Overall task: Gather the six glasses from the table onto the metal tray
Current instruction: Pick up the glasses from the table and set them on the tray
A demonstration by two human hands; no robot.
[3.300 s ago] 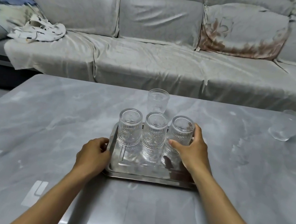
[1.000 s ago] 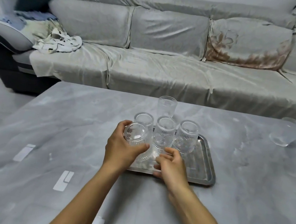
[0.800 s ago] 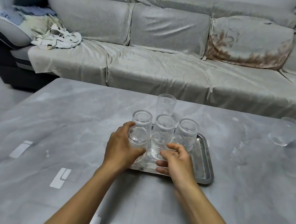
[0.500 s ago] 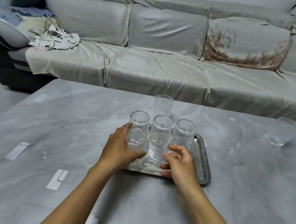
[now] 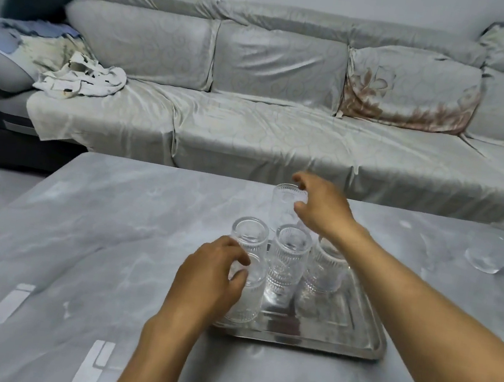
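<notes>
Head view: a ribbed glass [image 5: 247,291] on the metal tray [image 5: 336,341] is clasped by the left hand [image 5: 210,277]; the right hand [image 5: 323,206], fingers spread, is curled around the far glass [image 5: 283,203] (beyond the tray).

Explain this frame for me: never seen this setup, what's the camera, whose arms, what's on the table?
There is no machine here: one wide camera sits on a person's head and looks down at their two bare arms. A grey marble-look table stands before a covered sofa. On it lies a metal tray holding four ribbed glasses. The left hand wraps the front glass, already standing on the tray. The right hand reaches over to a fifth glass behind the tray, fingers open around its rim, grip not yet closed. A sixth glass waits far right.
</notes>
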